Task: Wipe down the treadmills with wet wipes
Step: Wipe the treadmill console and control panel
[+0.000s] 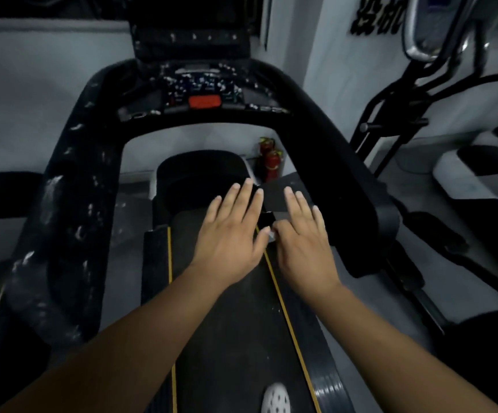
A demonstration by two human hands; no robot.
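I stand on a black treadmill; its belt point(227, 323) runs forward between two yellow lines. The console point(204, 101) with a red button sits ahead, speckled with white flecks. White smears also cover the left handrail point(63, 219), while the right handrail point(346, 174) looks plain black. My left hand point(233, 231) and my right hand point(304, 236) reach forward side by side above the belt, palms down, fingers straight. A small white scrap point(272, 236) shows between the two thumbs, below a small dark object point(267, 219). Whether either hand holds them is hidden.
My white perforated shoe point(276, 397) stands on the belt near the bottom edge. Two red fire extinguishers point(270, 162) stand by the wall beyond the treadmill's front. An elliptical machine point(420, 84) fills the right side. Grey floor lies on both sides.
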